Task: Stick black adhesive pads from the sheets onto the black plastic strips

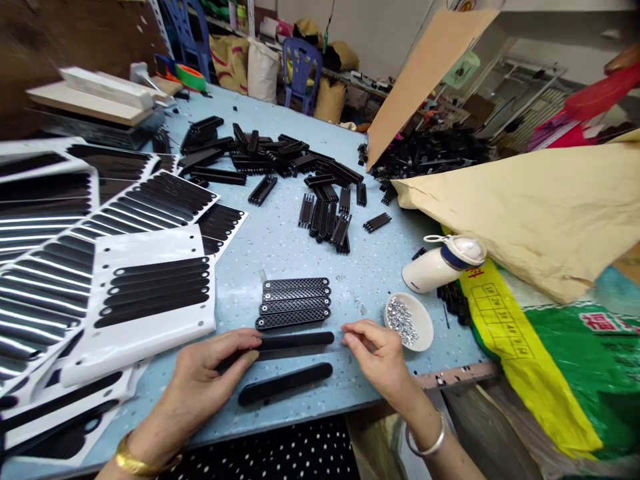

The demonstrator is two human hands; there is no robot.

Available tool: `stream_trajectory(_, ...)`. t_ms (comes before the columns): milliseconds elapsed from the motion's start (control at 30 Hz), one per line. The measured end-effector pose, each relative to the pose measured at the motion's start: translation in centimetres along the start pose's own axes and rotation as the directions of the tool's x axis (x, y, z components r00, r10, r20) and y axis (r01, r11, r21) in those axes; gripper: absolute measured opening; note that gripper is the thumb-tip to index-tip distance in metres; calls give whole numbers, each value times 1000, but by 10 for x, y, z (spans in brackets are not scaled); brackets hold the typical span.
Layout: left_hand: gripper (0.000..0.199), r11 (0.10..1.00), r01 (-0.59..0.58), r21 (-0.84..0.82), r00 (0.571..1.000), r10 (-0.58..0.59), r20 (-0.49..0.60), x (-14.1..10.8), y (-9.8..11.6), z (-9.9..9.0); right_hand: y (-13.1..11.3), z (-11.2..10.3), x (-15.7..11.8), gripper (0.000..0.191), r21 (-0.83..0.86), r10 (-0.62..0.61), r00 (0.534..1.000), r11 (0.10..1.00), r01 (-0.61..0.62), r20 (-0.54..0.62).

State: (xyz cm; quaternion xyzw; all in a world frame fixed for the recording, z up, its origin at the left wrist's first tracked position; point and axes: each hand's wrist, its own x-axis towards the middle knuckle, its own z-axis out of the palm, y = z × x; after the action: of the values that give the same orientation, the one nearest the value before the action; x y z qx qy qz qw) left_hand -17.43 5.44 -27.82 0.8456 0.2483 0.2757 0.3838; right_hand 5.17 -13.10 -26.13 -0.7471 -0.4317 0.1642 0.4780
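Observation:
My left hand [220, 370] pinches the left end of a long black strip [300, 341] with rounded ends, between thumb and fingers. Just off the strip's right end, my right hand [375, 353] has thumb and fingertips drawn together; whatever they may hold is too small to make out. Nearer the table edge lies a second black strip [285, 384], smooth side up. Behind both, several black meshed bars [295, 303] with a metal dot at each end lie side by side. A white bowl [424, 327] of small silvery metal pieces [401, 321] stands right of my right hand.
Sheets of black adhesive strips [155, 293] cover the table's left side. Black plastic parts [270, 153] are heaped at the back. A cream bottle [440, 265] stands behind the bowl. Brown paper [525, 207] and a green-yellow sack [575, 353] lie on the right.

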Motion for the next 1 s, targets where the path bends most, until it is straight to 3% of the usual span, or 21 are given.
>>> stream_trajectory(67,15,1000,10,18,1000,-10,2,1,2,-1,3,7,-2,19,76,72,997,994,-74,26)
stream_trajectory(167,18,998,50,38,999,-51,19,2,6,-3,3,21,0,26,114,88,995,989,-94,56)
stream_trajectory(367,23,990,112,81,991,-118,70,6,13,-1,3,40,8,19,18,60,997,998,-61,38)
stream_trajectory(500,20,995,49,81,991,-59,123,6,11,-2,6,39,9,20,97,81,996,992,-85,49)
stream_trajectory(667,19,995,-7,97,995,-2,99,4,5,-1,8,31,13,21,256,159,970,945,-205,186)
stream_trajectory(800,19,994,-25,105,999,20,45,3,1,1,9,32,18,16,221,215,954,940,-260,210)
stream_trajectory(1000,19,990,-80,114,997,78,29,3,-1,3,11,35,21,5,233,184,965,946,-225,187)
